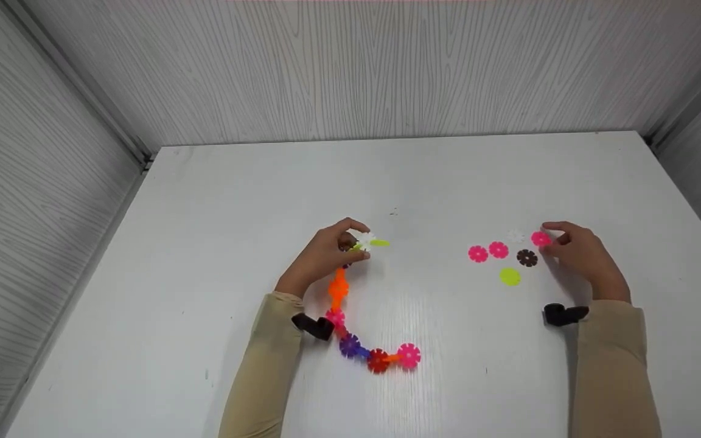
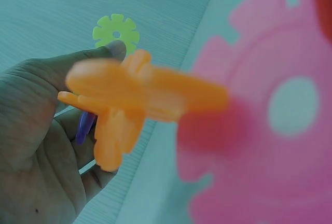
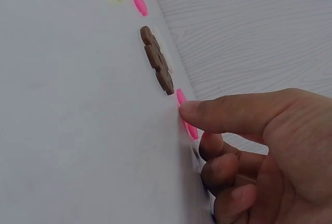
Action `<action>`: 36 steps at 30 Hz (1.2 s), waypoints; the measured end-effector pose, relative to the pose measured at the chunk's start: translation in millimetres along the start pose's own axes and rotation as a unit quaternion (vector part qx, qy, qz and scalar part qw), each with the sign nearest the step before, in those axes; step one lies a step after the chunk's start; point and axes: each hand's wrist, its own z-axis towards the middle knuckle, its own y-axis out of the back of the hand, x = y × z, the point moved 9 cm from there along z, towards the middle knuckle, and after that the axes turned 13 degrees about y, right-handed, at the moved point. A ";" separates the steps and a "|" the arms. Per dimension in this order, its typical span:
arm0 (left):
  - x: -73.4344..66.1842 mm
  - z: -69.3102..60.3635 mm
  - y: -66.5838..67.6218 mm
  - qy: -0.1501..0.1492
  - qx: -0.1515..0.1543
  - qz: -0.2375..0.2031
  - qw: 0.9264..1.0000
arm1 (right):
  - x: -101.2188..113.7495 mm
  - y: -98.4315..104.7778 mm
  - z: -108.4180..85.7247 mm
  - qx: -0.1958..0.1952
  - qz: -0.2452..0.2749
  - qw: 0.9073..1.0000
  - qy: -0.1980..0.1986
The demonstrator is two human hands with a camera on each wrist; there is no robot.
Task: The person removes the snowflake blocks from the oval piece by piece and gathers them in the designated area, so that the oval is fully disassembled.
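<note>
My left hand [image 1: 326, 252] holds the far end of a chain of flower-shaped interlocking discs [image 1: 339, 288], with thumb and fingers around a white disc [image 1: 367, 241] joined to a yellow-green disc [image 1: 380, 243]. The chain curves down past the wrist through orange, pink, purple, blue and red discs to a pink disc [image 1: 409, 356]. In the left wrist view orange discs [image 2: 181, 92] and a blurred pink disc [image 2: 233, 53] hide some fingers. Over on the right, my right hand [image 1: 582, 255] pinches a loose pink disc [image 1: 540, 238] at its edge; the thumb [image 3: 194, 111] lies on it.
Left of the right hand lie loose discs: two pink ones, the nearer pink disc [image 1: 498, 250] among them, a brown disc [image 1: 527, 258], a pale white disc [image 1: 516, 235] and a yellow disc [image 1: 510, 277]. The white table [image 1: 253, 194] meets wood-grain panels [image 1: 387, 67] at the back.
</note>
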 end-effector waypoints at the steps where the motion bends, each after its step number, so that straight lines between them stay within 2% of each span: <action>1: -0.3 -0.1 0.0 -0.001 0.000 -0.001 1.000 | 1.8 1.0 0.0 -0.003 -0.001 1.000 0.003; 8: -1.9 -0.3 -0.8 -0.014 0.008 -0.015 1.000 | 26.9 13.8 -0.7 -0.041 0.010 0.998 0.040; 13: -2.3 0.3 -1.4 -0.018 0.012 -0.028 0.999 | 44.3 15.3 0.3 -0.056 0.021 0.997 0.057; 17: -2.2 -0.3 -1.8 -0.012 0.007 -0.020 1.000 | 55.7 10.8 3.7 -0.047 0.043 0.996 0.064; 24: -3.9 -0.2 -3.4 -0.010 0.000 -0.007 1.000 | 87.5 -0.5 5.9 -0.026 0.058 0.991 0.114; 27: -6.3 -0.6 -5.7 -0.016 0.002 -0.001 1.000 | 99.8 -8.1 6.5 -0.010 0.059 0.990 0.129; 36: -14.2 -3.0 -15.0 -0.041 0.012 -0.004 0.999 | 126.8 -29.7 9.2 0.018 0.066 0.988 0.139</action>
